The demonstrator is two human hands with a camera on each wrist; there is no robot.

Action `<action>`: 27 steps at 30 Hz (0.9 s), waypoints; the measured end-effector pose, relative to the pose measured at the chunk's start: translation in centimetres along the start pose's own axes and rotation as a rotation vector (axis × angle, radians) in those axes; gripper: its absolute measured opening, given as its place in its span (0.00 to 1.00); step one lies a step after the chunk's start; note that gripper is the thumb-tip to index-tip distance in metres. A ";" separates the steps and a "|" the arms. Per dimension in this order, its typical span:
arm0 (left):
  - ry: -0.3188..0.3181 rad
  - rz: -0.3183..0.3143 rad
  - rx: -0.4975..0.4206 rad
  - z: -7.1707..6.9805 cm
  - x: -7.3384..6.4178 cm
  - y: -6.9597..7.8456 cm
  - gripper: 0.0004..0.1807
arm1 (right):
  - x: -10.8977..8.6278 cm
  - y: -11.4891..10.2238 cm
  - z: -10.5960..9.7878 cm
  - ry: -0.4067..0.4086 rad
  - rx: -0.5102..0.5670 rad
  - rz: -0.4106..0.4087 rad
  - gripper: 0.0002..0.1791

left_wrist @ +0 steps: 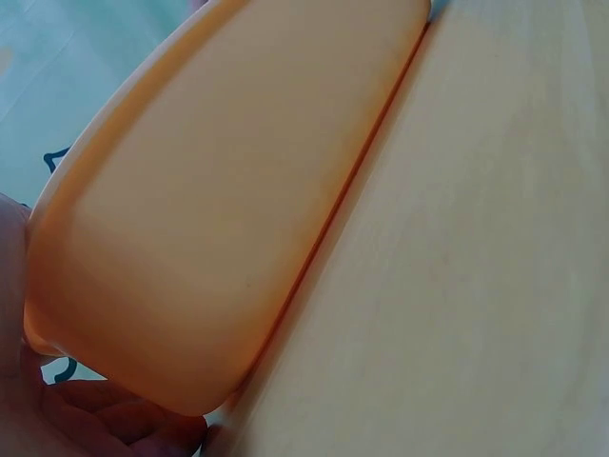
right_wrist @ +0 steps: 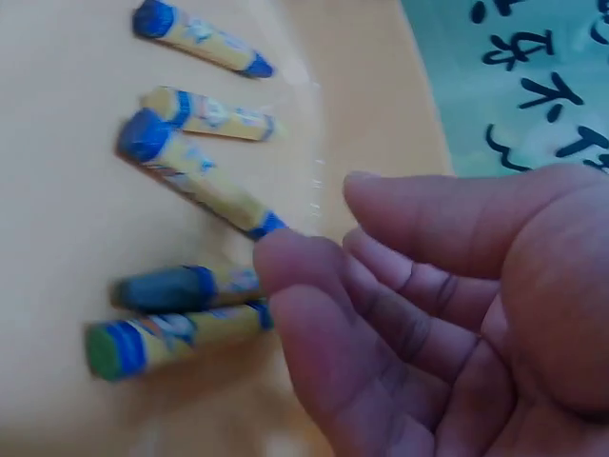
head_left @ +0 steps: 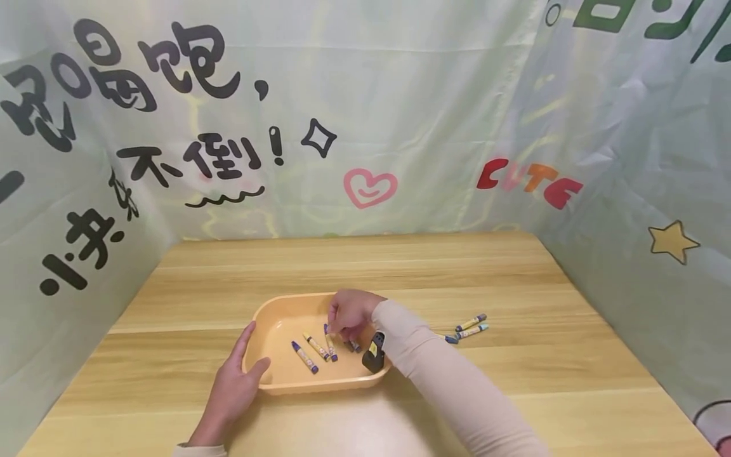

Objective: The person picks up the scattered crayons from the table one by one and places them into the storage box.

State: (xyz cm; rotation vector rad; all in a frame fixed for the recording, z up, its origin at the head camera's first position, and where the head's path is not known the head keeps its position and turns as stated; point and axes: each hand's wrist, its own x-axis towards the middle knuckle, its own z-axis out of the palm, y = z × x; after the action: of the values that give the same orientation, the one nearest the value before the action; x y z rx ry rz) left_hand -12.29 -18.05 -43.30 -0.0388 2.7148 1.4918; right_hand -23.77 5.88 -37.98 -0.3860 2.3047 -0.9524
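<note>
So the orange tray (head_left: 280, 325) was set on a wood-grain tabletop (head_left: 371, 260), and its left end was held by the left-hand grip (head_left: 237, 376), with the thumb hooked over the rim and the fingers wrapped round the outside. The right-hand grip (head_left: 353, 311) was held over the right half of the tray, pretty loose tbh: fingers half-bent, thumb apart from the fingertips, nothing pinched. Five crayons were scattered in the tray. A blue crayon (head_left: 304, 357) was placed nearest the tray's left end, followed by a yellow crayon (head_left: 316, 348), then a second blue crayon (head_left: 330, 344) right by the fingertips (whether it was touched can't be told). A grey crayon (right_wrist: 166, 288) and a green crayon (right_wrist: 181, 338) were bunched closest to the tray's right end, partly covered by that grip. Three more crayons (head_left: 471, 331) were spread on the tabletop, off the tray's right side. Beyond the tray, a fabric backdrop (head_left: 434, 114) was hung.
</note>
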 end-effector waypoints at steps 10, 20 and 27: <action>0.007 -0.009 0.004 -0.2 -0.1 -0.1 0.41 | -2.4 1.2 -4.2 -0.017 0.219 -0.072 0.15; 0.004 -0.001 -0.002 0.0 -0.1 -0.2 0.41 | -7.4 7.0 -9.1 0.062 0.360 -0.071 0.10; -0.001 -0.004 -0.020 0.0 -0.1 -0.1 0.41 | -10.1 13.9 -11.5 0.135 0.281 0.013 0.09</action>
State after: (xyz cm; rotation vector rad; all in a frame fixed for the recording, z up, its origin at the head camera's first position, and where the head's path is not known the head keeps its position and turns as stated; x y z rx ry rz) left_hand -12.24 -18.06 -43.39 -0.0442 2.6976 1.5182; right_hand -23.72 26.56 -37.21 -0.1928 2.2442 -1.3103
